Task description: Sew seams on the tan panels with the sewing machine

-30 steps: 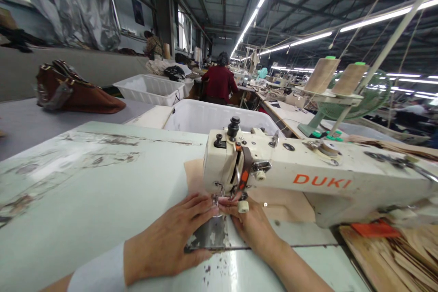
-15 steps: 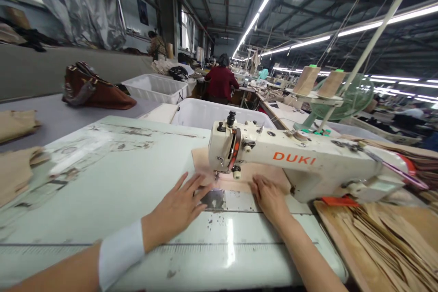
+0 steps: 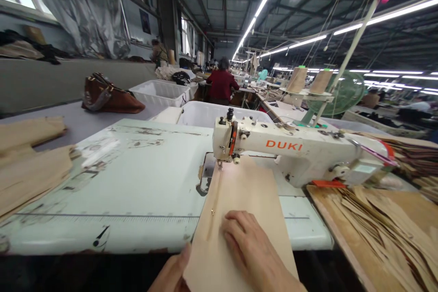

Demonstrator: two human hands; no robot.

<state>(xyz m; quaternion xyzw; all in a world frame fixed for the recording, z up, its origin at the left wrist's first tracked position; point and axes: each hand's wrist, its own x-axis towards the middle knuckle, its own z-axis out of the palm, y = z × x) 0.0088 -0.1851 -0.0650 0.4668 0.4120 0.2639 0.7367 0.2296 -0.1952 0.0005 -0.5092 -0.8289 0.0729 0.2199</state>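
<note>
A beige panel point(image 3: 246, 191) runs lengthwise under the needle of the white DUKI sewing machine point(image 3: 284, 146) and hangs over the table's front edge. Along its left side is a narrow strip with a small gold metal piece point(image 3: 212, 212), like a zipper pull. My left hand point(image 3: 173, 269) pinches the panel's lower left edge, thumb on top; its other fingers are mostly hidden. Flat on the panel, right of the gold piece, rests my right hand point(image 3: 251, 246), its fingers slightly bent. The presser foot point(image 3: 220, 164) stands at the panel's far left part.
Beige pieces point(image 3: 34, 169) lie at the left. Stacked strips point(image 3: 379, 232) sit on a board at the right. Behind the machine are a white bin point(image 3: 195, 112), a brown handbag point(image 3: 109, 96) and thread cones point(image 3: 297, 80). A person point(image 3: 221, 83) in dark red sits farther back.
The panel has turned from lying crosswise behind the needle to running towards me. Both hands have moved nearer; the left now grips its edge, the right lies on top.
</note>
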